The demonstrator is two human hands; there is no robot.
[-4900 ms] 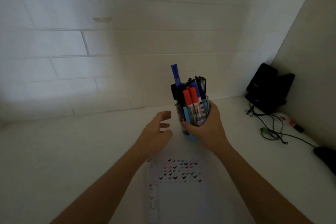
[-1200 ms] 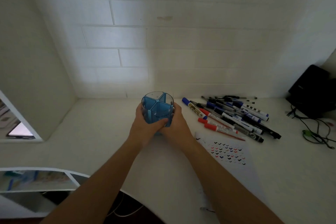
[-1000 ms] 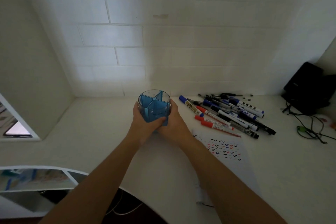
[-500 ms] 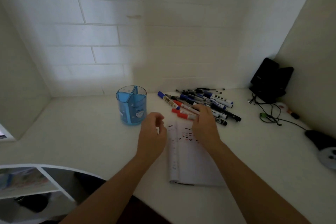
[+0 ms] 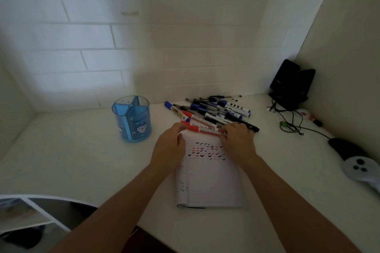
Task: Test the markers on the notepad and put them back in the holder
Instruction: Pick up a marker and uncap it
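The blue holder point(image 5: 131, 119) stands with no markers in it on the white desk, left of a pile of markers point(image 5: 216, 110) with blue, black and red caps. The notepad point(image 5: 209, 181) lies open in front of the pile, with rows of small tick marks near its top. A red marker point(image 5: 202, 129) lies across the pad's top edge. My left hand point(image 5: 170, 148) has its curled fingertips on the marker's red cap end. My right hand point(image 5: 238, 139) pinches the other end of the barrel.
At the back right corner stands a black device point(image 5: 292, 86) with tangled cables point(image 5: 287, 123) in front of it. A white controller point(image 5: 362, 168) lies at the right edge. A white shelf edge point(image 5: 30, 201) shows at the lower left. White tiled wall behind.
The markers were tipped out of the holder onto the desk. Both hands let go of the holder, moved right to the notepad and closed on the red marker.
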